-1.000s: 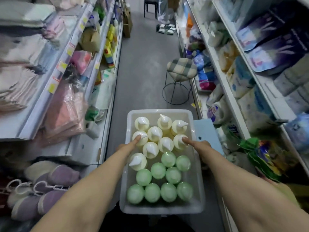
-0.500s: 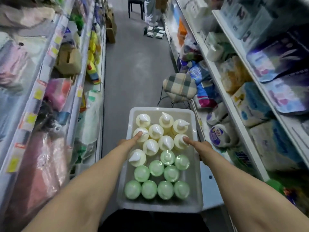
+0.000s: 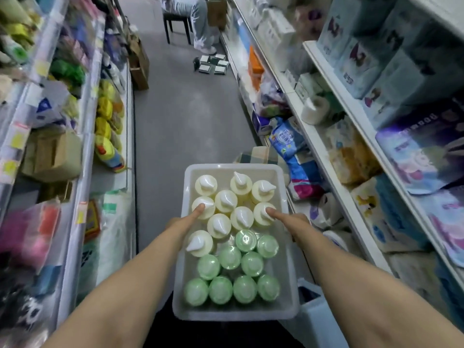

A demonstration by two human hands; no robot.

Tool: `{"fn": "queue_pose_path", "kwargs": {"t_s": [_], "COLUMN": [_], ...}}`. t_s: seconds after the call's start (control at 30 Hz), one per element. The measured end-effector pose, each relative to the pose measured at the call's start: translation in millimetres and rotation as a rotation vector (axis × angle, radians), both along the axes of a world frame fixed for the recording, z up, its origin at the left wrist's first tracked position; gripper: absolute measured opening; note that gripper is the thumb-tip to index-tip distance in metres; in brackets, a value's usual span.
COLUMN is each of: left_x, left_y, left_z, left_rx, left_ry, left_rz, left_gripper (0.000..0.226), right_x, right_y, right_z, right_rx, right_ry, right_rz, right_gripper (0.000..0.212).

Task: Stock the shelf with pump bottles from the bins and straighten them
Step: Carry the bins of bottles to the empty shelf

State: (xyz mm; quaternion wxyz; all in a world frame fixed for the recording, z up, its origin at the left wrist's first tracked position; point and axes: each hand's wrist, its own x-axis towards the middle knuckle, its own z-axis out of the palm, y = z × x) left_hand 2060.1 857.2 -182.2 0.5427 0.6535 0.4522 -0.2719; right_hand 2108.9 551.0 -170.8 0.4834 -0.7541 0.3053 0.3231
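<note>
Two hands carry the bin (image 3: pixel 288 297) by its long sides: the left hand (image 3: pixel 184 221) and right hand (image 3: pixel 288 218) each hook under the rim, fingers hidden, thumbs laid on cream pump bottles (image 3: pixel 226 200) inside. Those fill the bin's far half, green-capped bottles (image 3: pixel 232 288) the near half, all upright. The bin's long axis runs down the aisle. Shelves flank it; the right-hand shelf (image 3: pixel 326 156) seems nearer, favouring the right hand.

Both hands grip the bin (image 3: pixel 288 292) by its sides. Ahead of the grip the floor (image 3: pixel 185 116) lies open between shelves (image 3: pixel 324 156) close on either side; far ahead a seated person (image 3: pixel 198 18) and boxes (image 3: pixel 213 64) block it.
</note>
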Motion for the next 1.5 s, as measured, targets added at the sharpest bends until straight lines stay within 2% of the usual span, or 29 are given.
{"fn": "queue_pose_path", "kwargs": {"t_s": [0.13,0.33,0.47,0.53,0.67,0.73,0.8,0.9,1.0,1.1,1.33,1.43,1.5], "left_x": [73,185,240,263,299,310,317,327,336,346,361,364,364], "left_y": [11,25,23,21,10,2,-7,-23,-43,-59,-79,-83,-84], "left_z": [-8,-32,-38,-40,-52,-62,-70,-79,-89,-98,-121,-131,-140], "left_rx": [-0.027,-0.151,-0.140,-0.129,-0.138,-0.157,-0.189,-0.163,-0.148,-0.146,-0.169,-0.164,-0.141], "left_ry": [0.006,0.029,0.060,0.073,0.093,0.095,0.074,0.062,0.075,0.098,0.143,0.148,0.170], "left_rz": [-0.008,-0.087,-0.094,-0.108,-0.087,-0.055,-0.012,0.046,0.124,0.175,0.167,0.182,0.185], "left_gripper": [0.154,0.154,0.148,0.149,0.152,0.148,0.143,0.138,0.140,0.147,0.145,0.139,0.131], "right_x": [68,148,189,208,254,277,303,338,367,390,417,419,417], "right_y": [8,23,21,19,10,3,-5,-20,-32,-41,-55,-60,-62], "right_z": [1,-8,-14,-17,-26,-34,-44,-68,-87,-102,-132,-146,-156], "right_rx": [0.028,-0.067,-0.077,-0.082,-0.083,-0.088,-0.096,-0.104,-0.103,-0.099,-0.122,-0.111,-0.100], "right_ry": [0.004,-0.005,0.045,0.049,0.044,0.046,0.065,0.072,0.091,0.107,0.121,0.141,0.148], "right_rz": [-0.045,-0.180,-0.203,-0.222,-0.207,-0.173,-0.105,-0.004,0.042,0.080,0.127,0.125,0.117], "right_gripper": [0.124,0.125,0.124,0.111,0.068,0.060,0.064,0.089,0.098,0.099,0.101,0.098,0.087]}}
